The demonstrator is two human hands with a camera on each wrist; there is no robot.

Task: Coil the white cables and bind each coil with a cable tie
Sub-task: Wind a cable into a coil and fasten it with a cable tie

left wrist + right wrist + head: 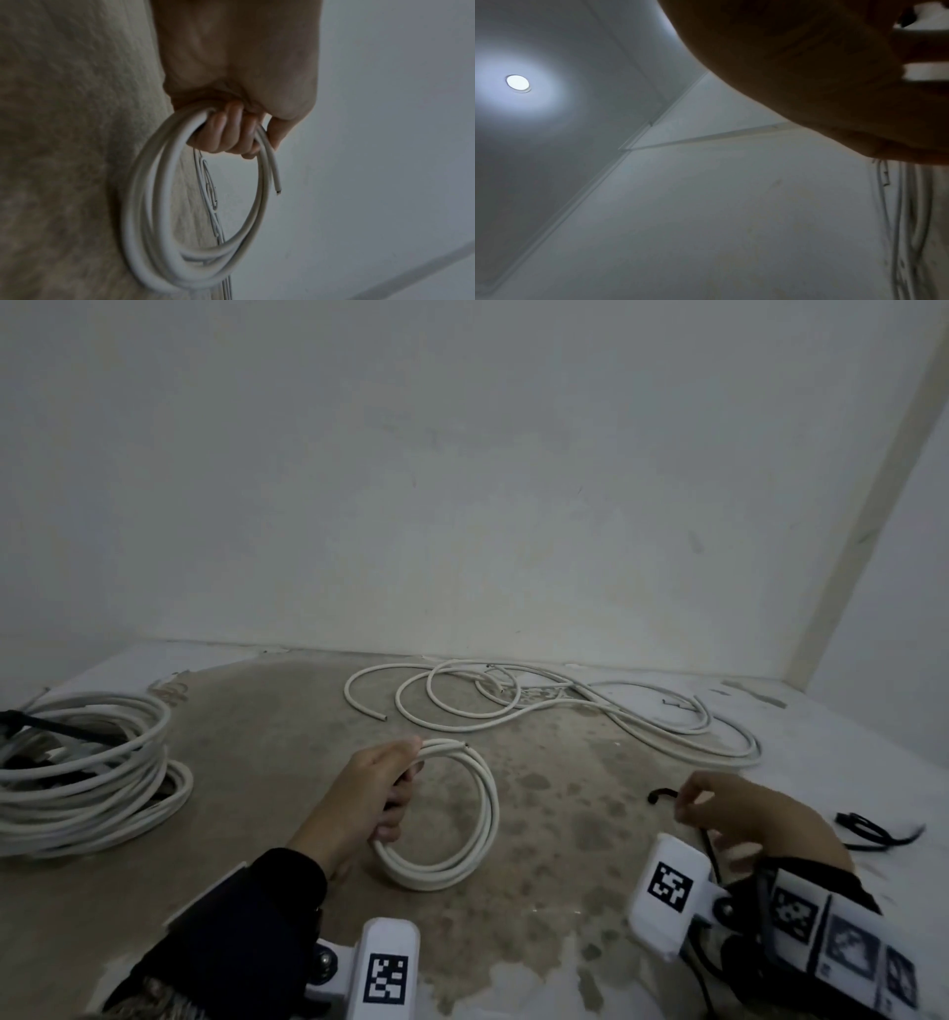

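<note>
Gripping a white coil [452,819], left hand [369,793] hovers over stained floor [539,814] (right hand [729,814] pinches black tie [662,794]).

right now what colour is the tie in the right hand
Black cable tie, pinched by the right hand; clearest in the head view.

A dark sleeve [246,911] is worn on the left arm. White camera mounts [385,968] printed with black square codes are strapped at both wrists. A band of printed markers [842,942] is wrapped round the right wrist.
</note>
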